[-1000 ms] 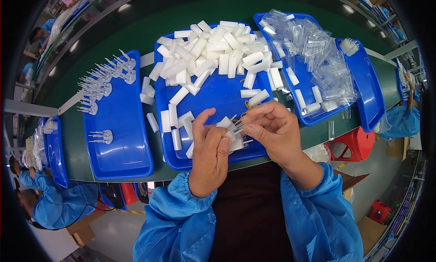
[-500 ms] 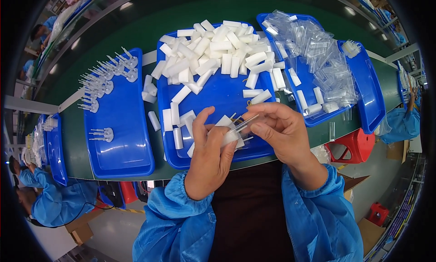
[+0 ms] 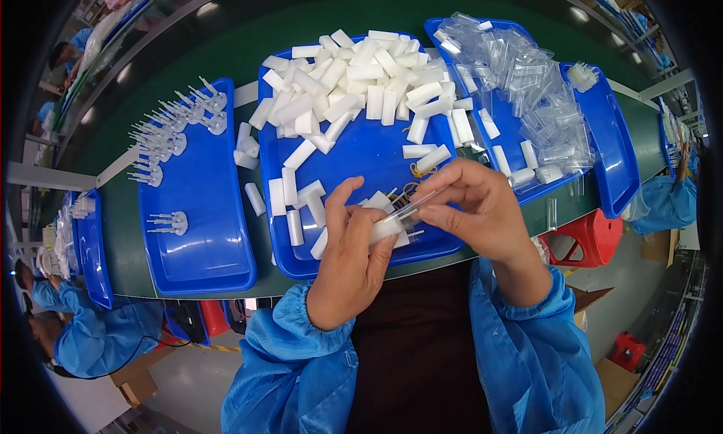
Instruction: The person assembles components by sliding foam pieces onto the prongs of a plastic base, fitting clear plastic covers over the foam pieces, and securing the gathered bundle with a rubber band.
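Between the thumb and fingers of my left hand [image 3: 348, 264] is a white foam block [image 3: 386, 228], held over the near edge of the middle blue tray [image 3: 346, 170]. The fingers of my right hand [image 3: 486, 208] pinch a clear plastic sleeve [image 3: 414, 207] that slants down to the block's right end. Whether the block's end sits inside the sleeve I cannot tell. Beneath and beside my hands lie loose foam blocks [image 3: 295, 228] and thin yellow loops [image 3: 419, 170], which look like rubber bands. Farther back in the same tray is a big heap of white foam blocks [image 3: 365, 73].
A blue tray [image 3: 199, 261] at left carries clusters of clear pieces with white pins [image 3: 169, 137]. The right tray [image 3: 497, 121] holds a pile of clear plastic sleeves [image 3: 520, 76]; another blue tray [image 3: 614, 163] stands beyond. Below the green table's edge is a red stool [image 3: 584, 242].
My right hand has shifted slightly right and up with the clear sleeve, uncovering more yellow loops. My left hand stays nearly still with the foam block.
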### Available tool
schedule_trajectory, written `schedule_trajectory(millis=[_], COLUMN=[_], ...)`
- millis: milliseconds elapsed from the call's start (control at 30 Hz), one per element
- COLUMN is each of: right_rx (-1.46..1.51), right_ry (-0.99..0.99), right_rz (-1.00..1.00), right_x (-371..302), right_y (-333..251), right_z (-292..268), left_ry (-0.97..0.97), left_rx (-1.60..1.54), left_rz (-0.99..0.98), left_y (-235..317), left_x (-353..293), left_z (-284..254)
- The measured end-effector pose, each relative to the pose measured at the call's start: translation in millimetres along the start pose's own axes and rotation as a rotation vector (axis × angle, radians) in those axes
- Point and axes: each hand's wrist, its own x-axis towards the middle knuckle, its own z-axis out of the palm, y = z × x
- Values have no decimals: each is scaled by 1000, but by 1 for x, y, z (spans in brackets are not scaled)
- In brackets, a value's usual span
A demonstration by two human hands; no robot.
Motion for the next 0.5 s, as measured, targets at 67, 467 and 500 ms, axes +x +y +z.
schedule_trajectory(millis=[67,467,500], right_rx=[81,-101,-103], right_ry=[3,9,10], right_rz=[-23,-52,-52], right_x=[4,6,4], right_y=[4,3,2], right_z=[-3,-4,-3], left_ry=[-7,12,10], left_rx=[-45,-71,-69], left_rz=[-13,-105,-104], left_y=[0,3,1], left_x=[1,0,1], left_z=[1,1,3])
